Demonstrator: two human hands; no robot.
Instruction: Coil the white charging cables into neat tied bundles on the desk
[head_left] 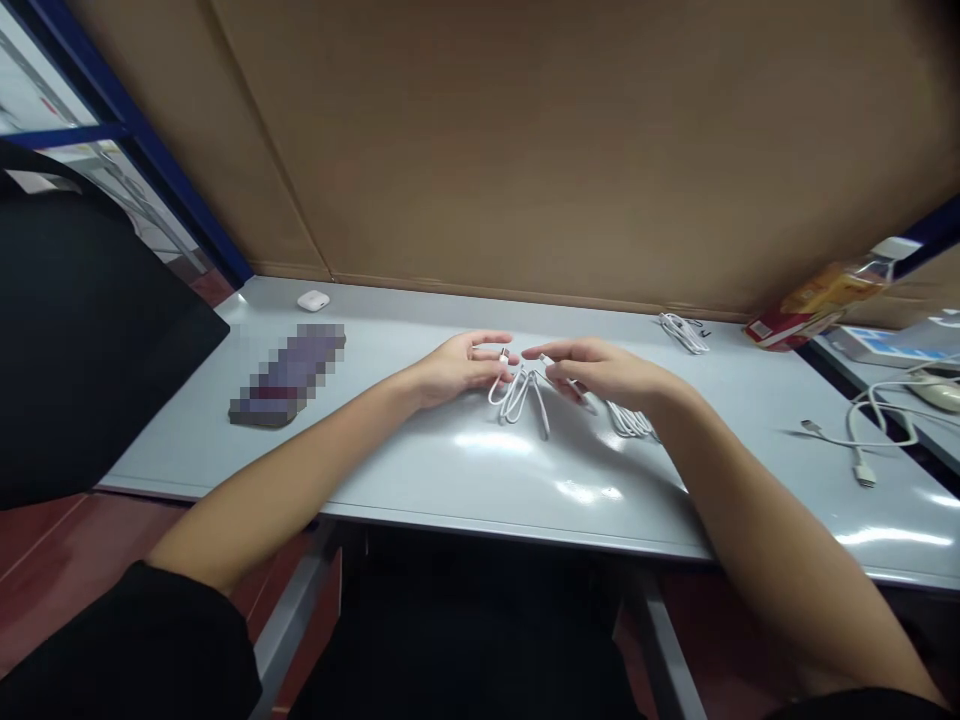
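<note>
Between my hands a white charging cable point(515, 396) is gathered in small loops over the grey table. A plug point(505, 357) at one end of it sits between the thumb and fingers of my left hand point(457, 370), whose forefinger is stretched out. My right hand point(600, 370) comes in from the other side and pinches the white connector point(546, 360) at another end. Just below the right wrist lies a second coiled white cable point(630, 420), partly covered by that arm.
A white earphone case point(313, 301) and a pixelated oblong object point(289, 375) lie on the left. Toward the back right are a bundled cable point(684, 333) and a tilted drink bottle point(821, 298). Loose white cables point(862, 440) cross the right side. A cardboard panel point(510, 150) borders the table's back.
</note>
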